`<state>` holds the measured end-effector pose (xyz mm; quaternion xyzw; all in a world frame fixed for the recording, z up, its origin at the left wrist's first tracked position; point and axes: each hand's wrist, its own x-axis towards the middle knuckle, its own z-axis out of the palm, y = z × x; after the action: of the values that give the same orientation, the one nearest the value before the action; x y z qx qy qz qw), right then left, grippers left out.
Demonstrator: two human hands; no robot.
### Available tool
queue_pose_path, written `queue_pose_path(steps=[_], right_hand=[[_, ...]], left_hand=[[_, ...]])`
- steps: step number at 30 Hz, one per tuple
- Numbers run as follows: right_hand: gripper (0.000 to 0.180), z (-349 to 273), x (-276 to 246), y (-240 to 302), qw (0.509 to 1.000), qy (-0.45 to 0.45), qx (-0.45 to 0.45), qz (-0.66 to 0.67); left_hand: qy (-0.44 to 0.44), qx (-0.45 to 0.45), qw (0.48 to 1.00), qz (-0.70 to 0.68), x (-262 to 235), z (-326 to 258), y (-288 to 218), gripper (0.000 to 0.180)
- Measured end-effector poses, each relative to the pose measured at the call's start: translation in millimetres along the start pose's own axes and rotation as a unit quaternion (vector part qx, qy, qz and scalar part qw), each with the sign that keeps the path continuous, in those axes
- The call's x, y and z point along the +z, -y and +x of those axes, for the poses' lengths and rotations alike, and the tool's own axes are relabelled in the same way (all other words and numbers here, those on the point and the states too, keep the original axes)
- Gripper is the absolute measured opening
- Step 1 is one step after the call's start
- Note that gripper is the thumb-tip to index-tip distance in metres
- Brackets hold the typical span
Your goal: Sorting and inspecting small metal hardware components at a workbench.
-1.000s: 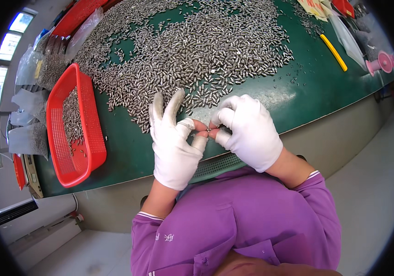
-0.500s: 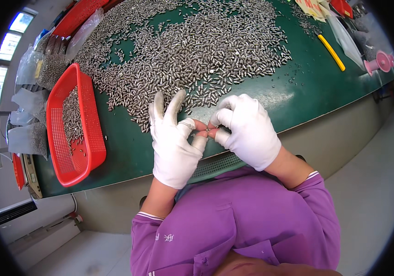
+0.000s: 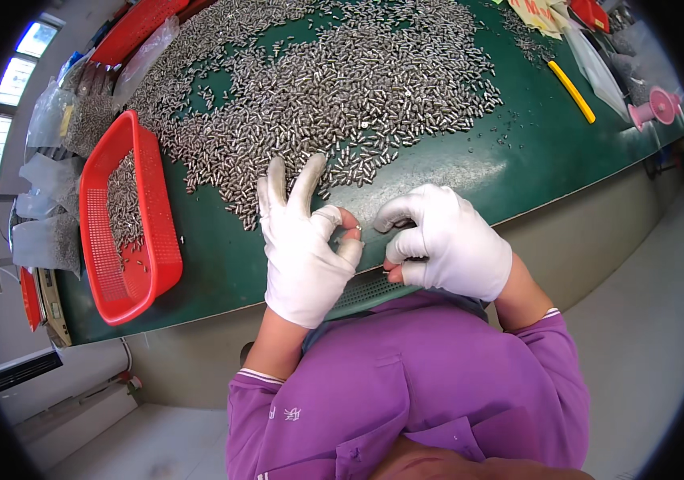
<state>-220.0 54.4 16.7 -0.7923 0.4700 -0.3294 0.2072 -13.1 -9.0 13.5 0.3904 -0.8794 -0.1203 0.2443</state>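
My left hand (image 3: 303,254), in a white glove with bare thumb and forefinger tips, pinches a small metal piece (image 3: 358,229). Its other fingers stretch out toward the pile of small metal pins (image 3: 334,88) on the green table. To the right, my right hand (image 3: 458,244), gloved the same way, is closed over the table's front edge. Its bare thumb and forefinger tips are pressed together above a green perforated basket (image 3: 364,293). Whatever sits between them is too small to make out.
A red plastic basket (image 3: 167,240) with loose metal pins stands at the left. On the right of the green table (image 3: 518,188) lie a yellow-handled tool (image 3: 572,92) and a pink spool-like object (image 3: 660,106). Filled plastic bags (image 3: 47,244) line the far left.
My right hand has come away from my left fingertips, moving right and toward me over the green basket. My left hand stays almost in place, still pinching the small metal piece.
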Motion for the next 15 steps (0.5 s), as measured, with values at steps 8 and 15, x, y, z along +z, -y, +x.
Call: queue_pose_path(steps=[8, 15], right_hand=[[0.013, 14, 18, 2, 0.993, -0.073, 0.093, -0.028], [0.010, 16, 21, 7, 0.989, -0.066, 0.116, -0.060]], left_hand=[[-0.016, 0.037, 0.999, 0.025, 1, 3, -5, 0.017], [-0.026, 0.076, 0.995, 0.053, -4, 11, -13, 0.015]])
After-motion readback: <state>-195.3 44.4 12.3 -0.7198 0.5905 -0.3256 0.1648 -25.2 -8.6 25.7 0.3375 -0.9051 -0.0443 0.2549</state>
